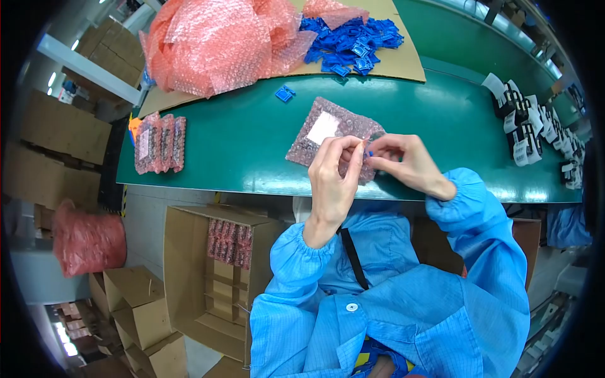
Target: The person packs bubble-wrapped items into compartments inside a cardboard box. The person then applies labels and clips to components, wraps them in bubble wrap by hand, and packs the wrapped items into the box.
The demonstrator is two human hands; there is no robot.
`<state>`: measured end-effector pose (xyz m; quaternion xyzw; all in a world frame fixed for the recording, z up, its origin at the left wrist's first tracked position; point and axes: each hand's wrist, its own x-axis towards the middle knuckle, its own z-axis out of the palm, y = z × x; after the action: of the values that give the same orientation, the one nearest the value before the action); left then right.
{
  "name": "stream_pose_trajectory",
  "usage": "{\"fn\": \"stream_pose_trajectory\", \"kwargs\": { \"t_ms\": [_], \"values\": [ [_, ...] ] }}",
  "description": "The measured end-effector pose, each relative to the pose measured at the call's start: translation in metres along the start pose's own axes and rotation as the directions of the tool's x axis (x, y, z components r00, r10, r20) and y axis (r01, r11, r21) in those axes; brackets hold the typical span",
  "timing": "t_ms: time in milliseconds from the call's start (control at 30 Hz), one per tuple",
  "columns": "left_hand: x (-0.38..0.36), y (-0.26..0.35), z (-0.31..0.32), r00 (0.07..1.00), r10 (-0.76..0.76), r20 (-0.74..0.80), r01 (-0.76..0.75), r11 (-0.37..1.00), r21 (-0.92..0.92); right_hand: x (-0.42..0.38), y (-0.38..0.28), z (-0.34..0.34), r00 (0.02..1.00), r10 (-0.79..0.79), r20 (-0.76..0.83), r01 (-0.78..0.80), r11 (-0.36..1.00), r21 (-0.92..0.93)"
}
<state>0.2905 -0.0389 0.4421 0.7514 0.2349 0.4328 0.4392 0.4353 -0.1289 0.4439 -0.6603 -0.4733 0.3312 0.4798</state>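
This is a factory packing station: a green conveyor belt (239, 135) carries a heap of blue plastic parts (353, 41) and pink bubble wrap (220, 41), with open cardboard cartons (208, 283) on the floor beside it.

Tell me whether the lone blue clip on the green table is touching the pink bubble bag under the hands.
No: the lone blue clip lies apart on the green table, clear of the bubble bag.

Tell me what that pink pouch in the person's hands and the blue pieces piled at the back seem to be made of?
The pink pouch looks like thin plastic bubble wrap: translucent, dimpled, slightly glossy. The blue pieces look like hard moulded plastic, uniformly coloured with crisp edges; too small to be sure. They lie on a matte tan sheet, probably cardboard.
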Motion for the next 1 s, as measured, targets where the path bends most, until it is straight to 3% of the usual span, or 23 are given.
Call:
{"fn": "stream_pose_trajectory", "kwargs": {
  "t_ms": [67,100,133,200,267,367,433,500,567,600,633,700,800,833,900,933,1000],
  "values": [
    [0.001,0.000,-0.003,0.997,0.069,-0.027,-0.068,0.997,0.033,0.007,-0.001,0.018,0.999,-0.018,0.046,0.013,0.994,0.105],
    [0.000,-0.001,-0.004,0.994,0.105,-0.029,-0.103,0.993,0.054,0.012,0.004,0.021,0.994,-0.070,0.089,0.075,0.996,-0.051],
    [-0.001,0.001,-0.005,0.992,0.128,-0.017,-0.127,0.989,0.074,0.014,0.007,0.026,0.992,-0.078,0.102,0.083,0.996,-0.045],
    [-0.006,-0.004,-0.006,0.989,0.146,0.001,-0.146,0.984,0.100,0.017,0.012,0.033,0.966,-0.259,0.029,0.254,0.912,-0.321],
    [-0.011,-0.005,-0.006,0.984,0.177,-0.010,-0.174,0.975,0.137,0.020,0.020,0.038,0.948,-0.312,0.056,0.313,0.895,-0.318],
    [-0.019,-0.005,-0.011,0.984,0.168,-0.056,-0.160,0.979,0.123,0.022,0.013,0.042,0.904,-0.417,0.095,0.412,0.790,-0.454],
    [-0.027,-0.007,-0.016,0.972,0.218,-0.090,-0.207,0.972,0.111,0.026,0.010,0.043,0.860,-0.491,0.139,0.466,0.643,-0.608],
    [-0.039,-0.012,-0.022,0.969,0.188,-0.160,-0.176,0.981,0.086,0.033,0.010,0.044,0.869,-0.434,0.236,0.479,0.621,-0.621],
    [-0.046,-0.017,-0.033,0.960,0.196,-0.198,-0.172,0.976,0.130,0.044,0.003,0.046,0.652,-0.698,0.296,0.702,0.408,-0.583],
    [-0.047,-0.020,-0.035,0.961,0.193,-0.198,-0.169,0.977,0.131,0.044,-0.001,0.045,0.764,-0.561,0.320,0.641,0.598,-0.481],
    [-0.048,-0.023,-0.037,0.961,0.182,-0.208,-0.161,0.980,0.117,0.044,0.000,0.046,0.764,-0.560,0.321,0.641,0.599,-0.480],
    [-0.048,-0.027,-0.038,0.976,0.168,-0.138,-0.156,0.983,0.092,0.044,0.004,0.046,0.698,-0.563,0.443,0.679,0.324,-0.659],
    [-0.046,-0.029,-0.035,0.965,0.250,0.077,-0.260,0.952,0.162,0.045,0.005,0.032,0.648,-0.558,0.519,0.750,0.350,-0.560],
    [-0.047,-0.028,-0.035,0.963,0.225,0.150,-0.252,0.947,0.199,0.042,0.007,0.019,0.565,-0.632,0.531,0.806,0.284,-0.520],
    [-0.046,-0.029,-0.033,0.950,0.201,0.238,-0.272,0.908,0.319,0.025,0.001,-0.019,0.746,-0.219,0.629,0.623,0.564,-0.542],
    [-0.045,-0.030,-0.033,0.951,0.201,0.235,-0.271,0.909,0.318,0.026,0.017,-0.033,0.681,-0.466,0.565,0.731,0.485,-0.481],
    [-0.042,-0.030,-0.034,0.947,0.192,0.259,-0.294,0.846,0.446,0.024,0.008,-0.057,0.761,-0.340,0.553,0.645,0.484,-0.591]
  ]
}}
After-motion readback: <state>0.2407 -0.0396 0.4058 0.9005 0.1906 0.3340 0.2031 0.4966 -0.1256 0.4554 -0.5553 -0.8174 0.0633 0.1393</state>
